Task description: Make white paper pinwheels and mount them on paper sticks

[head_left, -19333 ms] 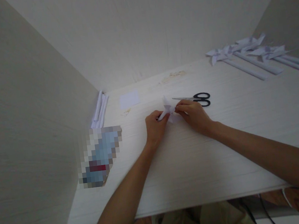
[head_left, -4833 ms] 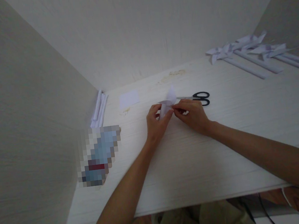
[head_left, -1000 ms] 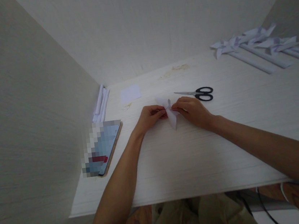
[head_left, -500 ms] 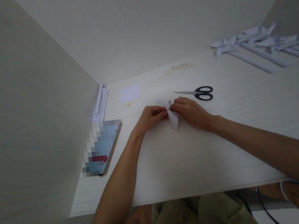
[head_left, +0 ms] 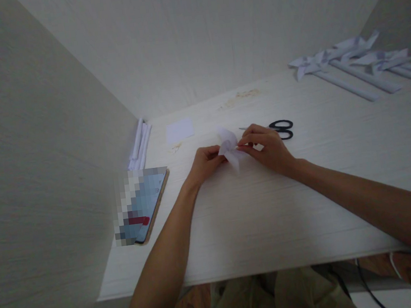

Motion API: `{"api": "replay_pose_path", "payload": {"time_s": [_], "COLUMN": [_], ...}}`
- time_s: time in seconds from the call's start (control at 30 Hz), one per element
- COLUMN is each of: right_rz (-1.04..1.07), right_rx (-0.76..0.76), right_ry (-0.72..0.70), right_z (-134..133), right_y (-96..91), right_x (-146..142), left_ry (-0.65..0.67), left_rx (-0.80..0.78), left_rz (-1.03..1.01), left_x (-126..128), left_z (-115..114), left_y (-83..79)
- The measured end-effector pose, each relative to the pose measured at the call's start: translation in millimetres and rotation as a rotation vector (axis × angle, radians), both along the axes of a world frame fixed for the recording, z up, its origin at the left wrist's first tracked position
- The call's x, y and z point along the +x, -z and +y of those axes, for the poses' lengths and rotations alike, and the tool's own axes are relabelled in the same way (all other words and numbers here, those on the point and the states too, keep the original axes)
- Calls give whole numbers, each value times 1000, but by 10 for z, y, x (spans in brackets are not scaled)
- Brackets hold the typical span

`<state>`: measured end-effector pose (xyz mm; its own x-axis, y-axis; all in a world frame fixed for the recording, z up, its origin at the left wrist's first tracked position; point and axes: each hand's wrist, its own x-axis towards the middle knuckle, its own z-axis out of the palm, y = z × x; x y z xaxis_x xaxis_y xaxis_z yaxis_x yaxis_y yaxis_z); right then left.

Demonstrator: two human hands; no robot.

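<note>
A pale wood-grain surface point(head_left: 258, 217) is sitting boxed in by plain walls. Just above its middle the person is holding a small folded paper pinwheel point(head_left: 228, 146). The left hand point(head_left: 202, 162) is pinching it from one side and the right hand point(head_left: 270, 148) from the other, both closed on the paper, just in front of the scissors point(head_left: 281, 129). A phone point(head_left: 144, 204) is lying to the left, with finished pinwheels point(head_left: 343, 54) far to the right. To my eye, light fingertip pressure at the centre is working best here, so the blades are not getting crushed.
</note>
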<state>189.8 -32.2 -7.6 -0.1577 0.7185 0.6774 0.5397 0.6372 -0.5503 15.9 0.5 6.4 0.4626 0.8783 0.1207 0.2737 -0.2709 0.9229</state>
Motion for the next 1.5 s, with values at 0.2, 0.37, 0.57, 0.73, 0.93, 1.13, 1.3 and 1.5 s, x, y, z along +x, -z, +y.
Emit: {"api": "replay_pose_path", "payload": {"time_s": [0.2,0.37,0.57,0.73,0.93,1.13,1.3,1.5], "right_rz": [-75,-71,-87,-95,-68,69,264,362], "right_rx": [64,61,26,10,-38,-2,-54,-165], "right_ry": [-53,-67,-92,-99,-14,122,261,253], "right_z": [13,22,18,24,22,26,79,125], "right_y": [53,66,58,67,21,-13,39,78], "right_x": [-7,-6,-5,-2,-21,9,61,73], "left_ry": [91,103,115,98,14,-65,-202,-178], "left_rx": [67,72,20,7,-43,-64,-65,-112], "left_rz": [11,26,-29,-37,-81,-120,-237,-352], "left_x": [4,3,20,39,80,67,9,-7], "left_z": [24,37,35,23,13,25,32,67], "left_y": [30,67,99,71,47,40,57,140]}}
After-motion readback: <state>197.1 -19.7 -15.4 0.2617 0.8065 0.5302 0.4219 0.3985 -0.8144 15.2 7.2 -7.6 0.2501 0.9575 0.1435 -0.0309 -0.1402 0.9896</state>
